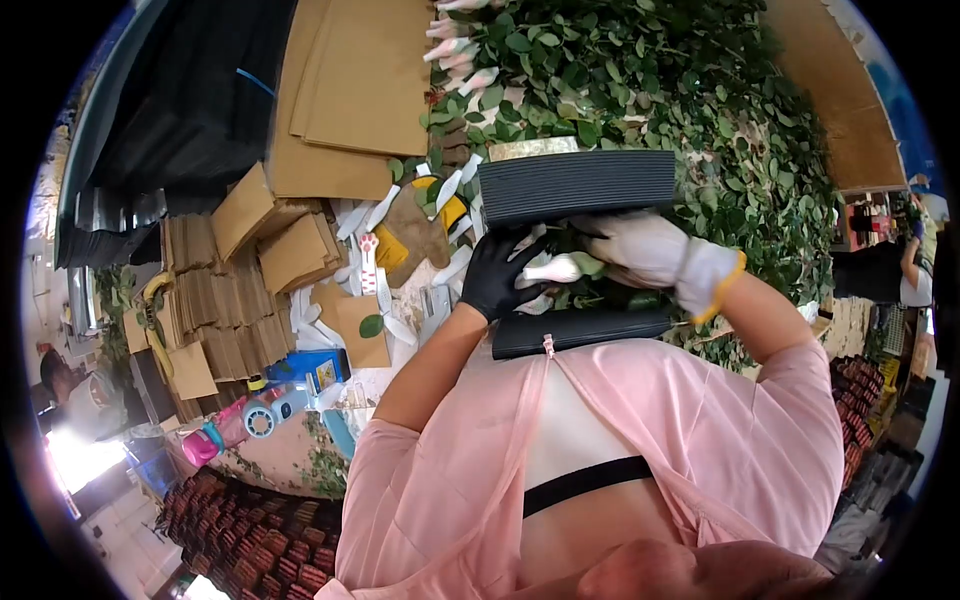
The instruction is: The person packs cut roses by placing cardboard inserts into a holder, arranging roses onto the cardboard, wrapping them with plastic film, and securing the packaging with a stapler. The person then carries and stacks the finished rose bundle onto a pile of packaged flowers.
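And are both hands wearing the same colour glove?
No, the left hand is gloved in black, while the right hand is gloved in white.

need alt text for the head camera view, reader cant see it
A person's black-gloved left hand and white-gloved right hand are on either side of a pale bud, between two black panels. Leafy stems spread ahead and to the right; cardboard sheets lie to the left.
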Demonstrator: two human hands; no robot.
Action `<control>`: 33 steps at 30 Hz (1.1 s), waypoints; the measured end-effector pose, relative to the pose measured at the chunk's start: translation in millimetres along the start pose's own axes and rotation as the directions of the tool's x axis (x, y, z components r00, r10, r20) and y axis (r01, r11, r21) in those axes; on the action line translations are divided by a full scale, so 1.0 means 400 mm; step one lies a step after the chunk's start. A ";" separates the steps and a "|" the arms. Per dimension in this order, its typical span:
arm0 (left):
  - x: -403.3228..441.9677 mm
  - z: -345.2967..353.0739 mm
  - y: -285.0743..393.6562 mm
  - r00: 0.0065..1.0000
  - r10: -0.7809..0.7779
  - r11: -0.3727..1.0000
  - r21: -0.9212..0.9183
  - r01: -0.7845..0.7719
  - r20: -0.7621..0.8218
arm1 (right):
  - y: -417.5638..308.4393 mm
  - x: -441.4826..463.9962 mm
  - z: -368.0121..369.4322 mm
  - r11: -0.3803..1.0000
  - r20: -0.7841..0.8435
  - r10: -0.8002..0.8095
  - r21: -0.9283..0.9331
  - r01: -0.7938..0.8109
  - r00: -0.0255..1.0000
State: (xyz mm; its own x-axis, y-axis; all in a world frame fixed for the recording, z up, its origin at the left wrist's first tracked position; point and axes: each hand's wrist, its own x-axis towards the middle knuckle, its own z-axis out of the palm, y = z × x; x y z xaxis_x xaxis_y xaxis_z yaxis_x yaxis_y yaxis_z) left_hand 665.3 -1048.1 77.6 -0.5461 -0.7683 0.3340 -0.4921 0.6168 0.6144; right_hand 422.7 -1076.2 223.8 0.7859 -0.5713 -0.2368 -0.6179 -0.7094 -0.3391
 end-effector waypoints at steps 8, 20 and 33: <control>-0.003 -0.033 0.043 0.904 -0.417 0.882 -0.283 0.377 -0.093 | 0.021 0.028 0.149 1.000 0.195 -0.003 -0.008 0.005 0.981; -0.010 0.036 0.055 0.818 -0.556 0.831 -0.145 0.538 -0.148 | 0.021 0.034 0.159 1.000 0.193 0.014 -0.005 -0.013 0.981; -0.114 -0.408 -0.079 0.458 -0.884 0.438 0.505 0.744 0.091 | 0.033 0.024 0.200 0.999 0.135 0.021 0.027 -0.025 0.991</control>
State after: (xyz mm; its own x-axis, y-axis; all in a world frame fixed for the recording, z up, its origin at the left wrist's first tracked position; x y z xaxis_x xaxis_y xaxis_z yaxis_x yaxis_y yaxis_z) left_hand 816.4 -1060.3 159.5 0.1228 -0.8819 -0.4552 -0.9639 -0.2152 0.1567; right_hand 424.0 -1058.0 144.0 0.7692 -0.5247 -0.3648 -0.6360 -0.6837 -0.3579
